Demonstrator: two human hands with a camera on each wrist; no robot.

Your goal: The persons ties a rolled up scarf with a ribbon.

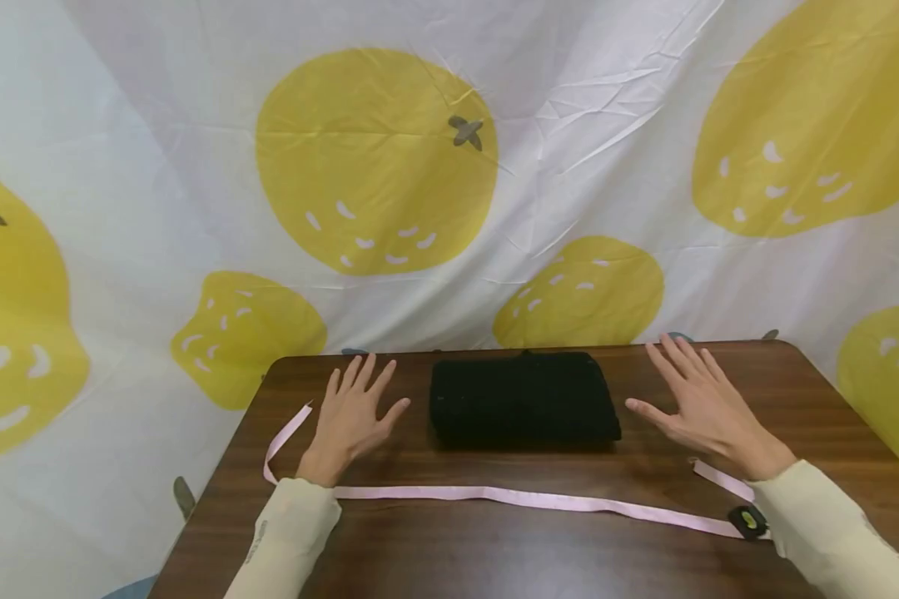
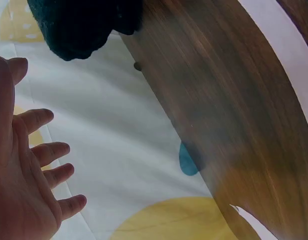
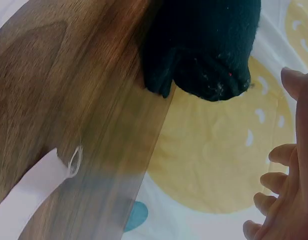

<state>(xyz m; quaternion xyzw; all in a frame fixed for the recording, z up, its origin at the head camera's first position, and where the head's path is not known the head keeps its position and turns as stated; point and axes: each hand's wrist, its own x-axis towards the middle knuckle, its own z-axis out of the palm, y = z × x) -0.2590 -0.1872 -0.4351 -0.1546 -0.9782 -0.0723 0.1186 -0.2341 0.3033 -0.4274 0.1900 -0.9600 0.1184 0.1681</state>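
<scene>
A black bundle of fabric (image 1: 524, 399), rolled or folded into a thick oblong, lies near the far edge of the table. To its left my left hand (image 1: 350, 423) is held with fingers spread, apart from the bundle. On the other side, my right hand (image 1: 707, 412) has its fingers straight and thumb pointing toward the bundle, also apart from it. Both palms appear bare in the wrist views. The roll's end (image 3: 211, 75) shows fuzzy, lint-specked layers in the right wrist view. Nearer to me, a pale pink ribbon (image 1: 524, 498) runs across the table, partly hidden under both forearms.
A small black object with a yellow-green centre (image 1: 747, 522) sits on the ribbon beside my right sleeve. The dark wooden table (image 1: 494, 557) has rounded far corners. Behind it hangs a white cloth (image 1: 157, 208) printed with yellow fruit.
</scene>
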